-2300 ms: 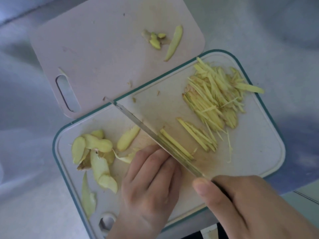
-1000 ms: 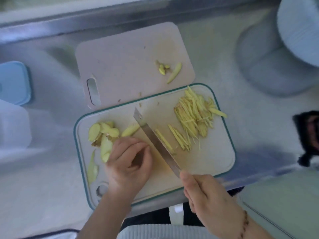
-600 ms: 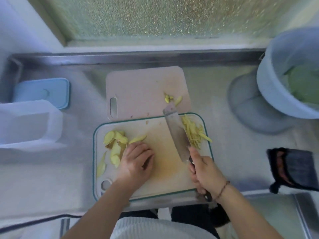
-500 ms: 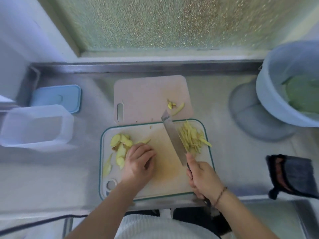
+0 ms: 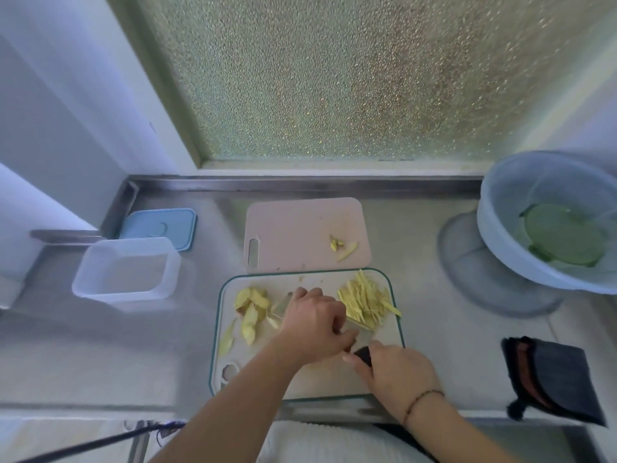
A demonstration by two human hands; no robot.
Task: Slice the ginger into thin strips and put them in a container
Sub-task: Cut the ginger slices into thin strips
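A white cutting board with a teal rim (image 5: 320, 382) lies on the steel counter. Thin ginger strips (image 5: 367, 305) are heaped at its far right. Peeled ginger slices (image 5: 250, 312) sit at its left. My right hand (image 5: 397, 372) grips the black handle of a knife (image 5: 364, 355). Its blade runs up-left across the board, and only the tip (image 5: 283, 301) shows. My left hand (image 5: 314, 324) lies over the blade between slices and strips, fingers curled down. What is under it is hidden. A clear plastic container (image 5: 100, 259) stands empty at the left.
A pink cutting board (image 5: 293, 235) with a few ginger scraps (image 5: 340, 247) lies behind the white one. A blue lid (image 5: 160, 227) sits behind the container. A pale blue basin (image 5: 500, 242) stands at the right. A dark cloth (image 5: 554, 379) lies near the counter's front edge.
My left hand has moved right, from beside the slices to over the blade. The knife has swung from pointing away to pointing up-left, lying low on the board. The camera has pulled back.
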